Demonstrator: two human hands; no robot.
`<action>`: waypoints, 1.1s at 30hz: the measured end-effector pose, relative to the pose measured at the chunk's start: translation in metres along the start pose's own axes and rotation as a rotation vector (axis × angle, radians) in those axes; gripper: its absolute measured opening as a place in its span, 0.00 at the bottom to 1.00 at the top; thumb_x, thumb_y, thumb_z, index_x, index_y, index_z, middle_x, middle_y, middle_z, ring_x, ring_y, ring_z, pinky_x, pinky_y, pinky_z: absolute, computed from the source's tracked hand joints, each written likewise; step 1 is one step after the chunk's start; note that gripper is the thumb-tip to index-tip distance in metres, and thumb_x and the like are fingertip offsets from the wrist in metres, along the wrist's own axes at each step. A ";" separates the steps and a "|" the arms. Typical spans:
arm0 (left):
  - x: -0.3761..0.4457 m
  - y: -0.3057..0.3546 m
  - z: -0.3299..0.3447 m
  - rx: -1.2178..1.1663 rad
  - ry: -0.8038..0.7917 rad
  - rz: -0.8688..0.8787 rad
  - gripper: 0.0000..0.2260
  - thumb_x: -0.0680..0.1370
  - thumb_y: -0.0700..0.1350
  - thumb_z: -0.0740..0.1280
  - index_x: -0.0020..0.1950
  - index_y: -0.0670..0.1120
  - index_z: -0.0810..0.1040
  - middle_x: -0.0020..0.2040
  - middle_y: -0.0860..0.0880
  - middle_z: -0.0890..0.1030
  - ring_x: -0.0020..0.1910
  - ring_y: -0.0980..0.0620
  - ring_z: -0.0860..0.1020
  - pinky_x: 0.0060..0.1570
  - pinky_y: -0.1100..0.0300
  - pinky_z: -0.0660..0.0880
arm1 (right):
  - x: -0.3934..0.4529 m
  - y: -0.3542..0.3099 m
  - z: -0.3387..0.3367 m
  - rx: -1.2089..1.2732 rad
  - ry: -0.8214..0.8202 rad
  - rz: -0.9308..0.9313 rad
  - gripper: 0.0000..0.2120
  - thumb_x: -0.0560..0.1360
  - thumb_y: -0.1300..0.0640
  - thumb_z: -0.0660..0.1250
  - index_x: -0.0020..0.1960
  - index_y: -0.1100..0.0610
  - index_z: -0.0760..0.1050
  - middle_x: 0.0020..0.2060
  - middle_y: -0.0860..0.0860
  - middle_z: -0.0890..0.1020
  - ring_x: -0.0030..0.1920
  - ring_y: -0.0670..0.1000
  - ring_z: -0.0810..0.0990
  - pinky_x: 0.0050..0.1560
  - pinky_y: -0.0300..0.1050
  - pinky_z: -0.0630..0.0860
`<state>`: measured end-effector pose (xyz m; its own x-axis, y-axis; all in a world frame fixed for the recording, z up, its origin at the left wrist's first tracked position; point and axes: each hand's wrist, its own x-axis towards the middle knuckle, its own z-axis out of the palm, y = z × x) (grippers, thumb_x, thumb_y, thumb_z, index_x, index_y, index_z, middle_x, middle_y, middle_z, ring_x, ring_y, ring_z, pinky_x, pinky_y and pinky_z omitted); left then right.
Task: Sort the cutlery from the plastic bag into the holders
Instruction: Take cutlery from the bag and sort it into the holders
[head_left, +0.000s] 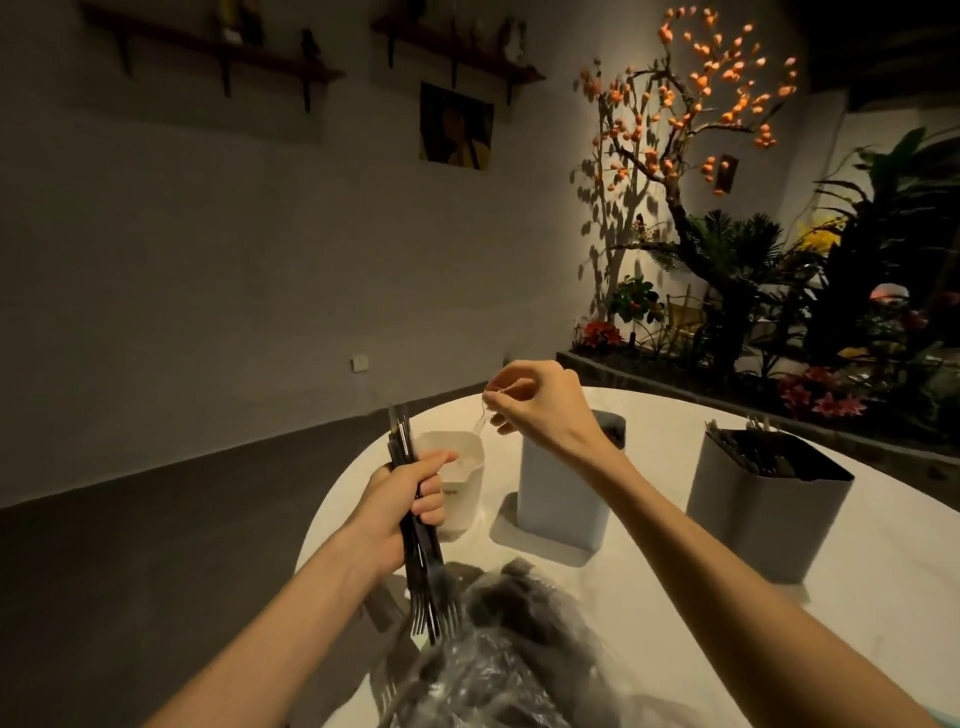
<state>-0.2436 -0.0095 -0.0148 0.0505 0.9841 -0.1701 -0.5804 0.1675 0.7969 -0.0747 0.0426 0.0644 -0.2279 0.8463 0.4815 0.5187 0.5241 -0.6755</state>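
Note:
My left hand (400, 506) grips a bundle of black plastic forks (423, 561), tines pointing down toward the clear plastic bag (498, 660) of dark cutlery at the near table edge. My right hand (530, 402) pinches a clear plastic piece of cutlery (480, 421) by its end and holds it over the translucent left holder (460, 493). A white middle holder (563, 493) stands to the right of it. At the right, another white holder (763, 512) has dark cutlery standing in it.
The holders stand on a round white table (675, 597). Its left edge drops to a dark floor (156, 519). Behind the table is a planter with a lit tree (675, 156) and flowers.

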 end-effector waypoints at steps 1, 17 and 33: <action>0.000 0.003 -0.006 -0.015 0.008 0.001 0.07 0.81 0.40 0.67 0.56 0.39 0.79 0.28 0.51 0.64 0.21 0.57 0.62 0.19 0.65 0.61 | 0.008 0.001 0.012 -0.033 0.019 -0.022 0.07 0.77 0.57 0.72 0.52 0.61 0.82 0.43 0.55 0.86 0.35 0.46 0.85 0.38 0.38 0.83; -0.004 0.024 -0.035 -0.080 0.082 0.061 0.06 0.81 0.39 0.67 0.55 0.38 0.80 0.27 0.51 0.64 0.20 0.57 0.62 0.19 0.65 0.61 | 0.027 0.037 0.050 -0.251 -0.120 0.038 0.09 0.78 0.54 0.69 0.51 0.58 0.85 0.49 0.53 0.86 0.46 0.49 0.83 0.52 0.50 0.83; -0.033 -0.092 0.159 -0.085 -0.145 0.033 0.14 0.74 0.56 0.73 0.45 0.44 0.81 0.34 0.47 0.79 0.35 0.52 0.79 0.45 0.56 0.78 | -0.184 0.058 -0.093 0.450 -0.427 0.415 0.09 0.82 0.53 0.65 0.58 0.57 0.72 0.39 0.51 0.79 0.36 0.47 0.77 0.36 0.39 0.74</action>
<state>-0.0624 -0.0480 0.0097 0.1437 0.9881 -0.0542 -0.6500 0.1355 0.7478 0.0740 -0.0912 -0.0111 -0.4344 0.8987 -0.0601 0.2657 0.0641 -0.9619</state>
